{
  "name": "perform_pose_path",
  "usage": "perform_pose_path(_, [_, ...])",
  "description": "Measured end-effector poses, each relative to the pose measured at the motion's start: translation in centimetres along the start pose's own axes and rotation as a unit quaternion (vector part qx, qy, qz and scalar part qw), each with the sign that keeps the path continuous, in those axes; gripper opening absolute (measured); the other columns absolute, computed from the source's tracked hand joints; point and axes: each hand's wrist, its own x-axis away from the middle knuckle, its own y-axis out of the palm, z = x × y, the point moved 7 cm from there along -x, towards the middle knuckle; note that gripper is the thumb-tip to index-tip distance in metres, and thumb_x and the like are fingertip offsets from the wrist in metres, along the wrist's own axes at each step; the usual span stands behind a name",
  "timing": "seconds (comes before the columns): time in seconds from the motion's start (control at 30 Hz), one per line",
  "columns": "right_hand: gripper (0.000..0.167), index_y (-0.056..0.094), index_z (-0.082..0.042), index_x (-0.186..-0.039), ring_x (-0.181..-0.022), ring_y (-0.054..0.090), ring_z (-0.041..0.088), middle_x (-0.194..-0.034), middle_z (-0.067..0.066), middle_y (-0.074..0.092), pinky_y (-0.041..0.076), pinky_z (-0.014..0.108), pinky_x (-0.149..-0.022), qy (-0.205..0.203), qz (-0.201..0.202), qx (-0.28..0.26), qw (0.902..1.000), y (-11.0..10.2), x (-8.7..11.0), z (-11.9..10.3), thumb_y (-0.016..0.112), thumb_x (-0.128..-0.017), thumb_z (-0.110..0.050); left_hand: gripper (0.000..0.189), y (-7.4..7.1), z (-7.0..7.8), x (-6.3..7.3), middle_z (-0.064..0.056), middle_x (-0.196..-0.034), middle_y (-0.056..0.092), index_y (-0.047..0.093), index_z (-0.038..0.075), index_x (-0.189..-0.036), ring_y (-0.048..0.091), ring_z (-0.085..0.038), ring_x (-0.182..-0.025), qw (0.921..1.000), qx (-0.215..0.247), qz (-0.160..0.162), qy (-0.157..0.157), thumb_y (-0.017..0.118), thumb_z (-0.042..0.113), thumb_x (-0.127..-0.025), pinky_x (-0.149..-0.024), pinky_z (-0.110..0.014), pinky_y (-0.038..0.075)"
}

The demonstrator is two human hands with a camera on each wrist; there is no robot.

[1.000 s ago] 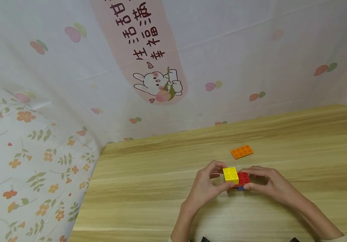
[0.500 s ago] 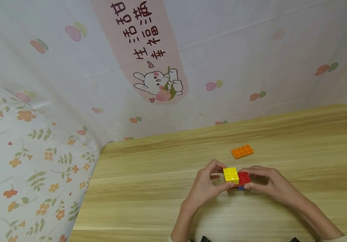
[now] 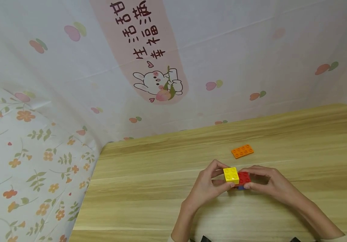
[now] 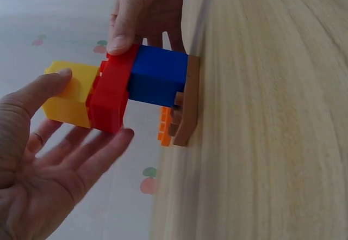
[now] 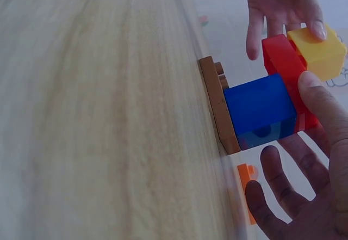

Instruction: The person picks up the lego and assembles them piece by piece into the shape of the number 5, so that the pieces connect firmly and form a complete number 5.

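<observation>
A small block stack stands on the wooden table, seen side-on in both wrist views. At its base lies a brown plate (image 4: 190, 101), bearing a blue block (image 4: 157, 75) at one end. Across the blue block sits a red brick (image 5: 286, 68), part of it overhanging. My left hand (image 3: 204, 185) pinches a yellow block (image 3: 231, 176) between thumb and fingers, over the red brick's left half. Whether the yellow block is fully pressed down, I cannot tell. My right hand (image 3: 271, 183) pinches the right end of the red brick, thumb on the near side.
An orange plate (image 3: 242, 151) with studs lies flat behind the stack, apart from it. The wooden table (image 3: 143, 201) extends to both sides. A printed white cloth (image 3: 240, 60) hangs along its back edge, and a flowered cloth (image 3: 25, 161) borders the left.
</observation>
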Motion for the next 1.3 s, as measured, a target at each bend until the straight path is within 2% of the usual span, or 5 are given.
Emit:
perform_pose_path(0.2, [0.037, 0.067, -0.016, -0.115, -0.1, 0.056, 0.005, -0.112, -0.005, 0.064, 0.045, 0.019, -0.082, -0.003, 0.003, 0.003, 1.0, 0.0, 0.0, 0.0, 0.075, -0.078, -0.014, 0.047, 0.2, 0.5, 0.0, -0.01, -0.112, 0.061, 0.045, 0.011, -0.12, 0.061, -0.011, -0.098, 0.9985, -0.045, -0.008, 0.028, 0.07, 0.002, -0.081, -0.078, -0.021, 0.05])
perform_pose_path(0.33, [0.038, 0.067, -0.017, -0.114, -0.101, 0.055, 0.004, -0.111, -0.005, 0.064, 0.044, 0.016, -0.082, -0.005, 0.004, 0.002, 1.0, 0.0, 0.0, -0.1, 0.075, -0.077, -0.015, 0.06, 0.2, 2.4, 0.2, -0.014, -0.107, 0.061, 0.037, 0.01, -0.128, 0.062, -0.014, -0.097, 0.9946, -0.077, -0.011, 0.069, 0.07, -0.002, -0.08, -0.082, -0.022, 0.049])
perform_pose_path(0.47, [0.038, 0.067, -0.018, -0.114, -0.103, 0.054, 0.003, -0.111, -0.005, 0.064, 0.042, 0.013, -0.084, -0.004, 0.007, 0.005, 1.0, 0.0, 0.0, -0.1, 0.076, -0.077, -0.015, 0.052, 0.0, 4.1, 0.5, -0.015, -0.105, 0.061, 0.041, 0.005, -0.122, 0.061, -0.013, -0.097, 0.99, -0.106, -0.009, 0.093, 0.069, -0.003, -0.08, -0.083, -0.023, 0.049])
perform_pose_path(0.67, [0.038, 0.067, -0.018, -0.114, -0.102, 0.055, 0.004, -0.11, -0.006, 0.065, 0.044, 0.016, -0.083, -0.001, 0.005, 0.013, 0.9999, 0.2, 0.0, 0.0, 0.076, -0.077, -0.016, 0.036, -0.2, 4.5, 0.6, -0.012, -0.108, 0.059, 0.049, 0.002, -0.111, 0.059, -0.01, -0.097, 0.9879, -0.118, -0.012, 0.1, 0.069, -0.003, -0.081, -0.082, -0.022, 0.049])
perform_pose_path(1.3, [0.039, 0.067, -0.02, -0.114, -0.1, 0.056, 0.004, -0.11, -0.007, 0.064, 0.046, 0.019, -0.081, 0.002, 0.011, 0.03, 0.9995, 0.0, 0.0, 0.1, 0.077, -0.076, -0.017, 0.035, -0.2, 4.1, 0.4, -0.014, -0.106, 0.061, 0.05, 0.001, -0.11, 0.061, -0.012, -0.097, 0.9912, -0.095, -0.01, 0.092, 0.069, -0.003, -0.08, -0.081, -0.026, 0.051])
